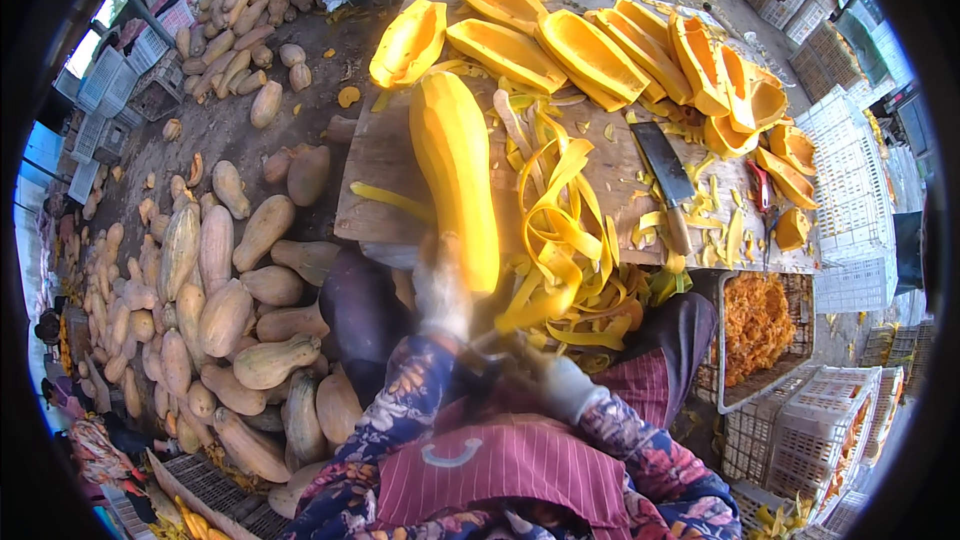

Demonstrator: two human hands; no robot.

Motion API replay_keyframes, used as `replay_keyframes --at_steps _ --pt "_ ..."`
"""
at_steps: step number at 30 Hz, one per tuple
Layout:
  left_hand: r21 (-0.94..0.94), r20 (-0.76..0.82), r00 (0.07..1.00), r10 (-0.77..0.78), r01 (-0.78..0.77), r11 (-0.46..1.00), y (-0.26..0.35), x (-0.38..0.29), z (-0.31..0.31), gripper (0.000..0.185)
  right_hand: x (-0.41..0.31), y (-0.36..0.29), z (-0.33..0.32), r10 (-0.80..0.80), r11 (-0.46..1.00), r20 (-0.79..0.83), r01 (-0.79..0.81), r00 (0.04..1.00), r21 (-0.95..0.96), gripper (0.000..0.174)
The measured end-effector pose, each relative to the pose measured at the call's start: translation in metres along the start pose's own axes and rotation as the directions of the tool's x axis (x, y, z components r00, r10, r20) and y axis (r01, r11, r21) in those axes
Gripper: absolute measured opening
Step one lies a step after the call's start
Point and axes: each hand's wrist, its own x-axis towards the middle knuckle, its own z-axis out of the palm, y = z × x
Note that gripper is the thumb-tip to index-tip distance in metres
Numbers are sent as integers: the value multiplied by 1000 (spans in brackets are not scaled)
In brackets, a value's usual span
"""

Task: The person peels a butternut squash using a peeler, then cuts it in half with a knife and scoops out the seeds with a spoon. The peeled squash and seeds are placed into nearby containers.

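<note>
A long peeled yellow squash (457,172) lies lengthwise on the wooden board (375,157), its near end reaching past the board's front edge. My left hand (442,292), in a pale glove, grips the squash's near end from its left side. In front of my apron, my right hand (566,382), also gloved, is closed around a hand tool (499,352), too blurred to name for certain but shaped like a peeler. Long curled squash peels (566,240) heap up right of the squash and hang over the board's edge.
Hollowed squash halves (592,52) line the board's back and right. A cleaver (664,165) and a red-handled tool (760,186) lie on the board. Unpeeled squashes (225,315) cover the ground at left. At right stand a crate of orange pulp (757,330) and white plastic crates (847,202).
</note>
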Motion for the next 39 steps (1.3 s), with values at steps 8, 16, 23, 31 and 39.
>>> replay_keyframes --at_steps 8,16,23,31,39 --pt "-146 31 999 -15 20 989 0 -12 5 49 67 -32 -96 51 977 -393 35 918 210 62" --pt "-64 305 947 -96 121 991 -46 -21 -14 68 181 -83 -139 -125 989 -509 64 852 -136 63" --pt "-527 163 657 -736 689 498 4 -38 4 68 -3 7 -15 -31 997 -213 15 977 -73 58" --pt "-582 425 822 -380 570 580 -10 -30 -3 67 66 -64 -92 -72 994 -502 22 862 -105 57" --pt "-590 336 877 -344 481 649 -33 -31 -7 62 165 -104 -113 -218 910 -517 -18 828 -413 60"
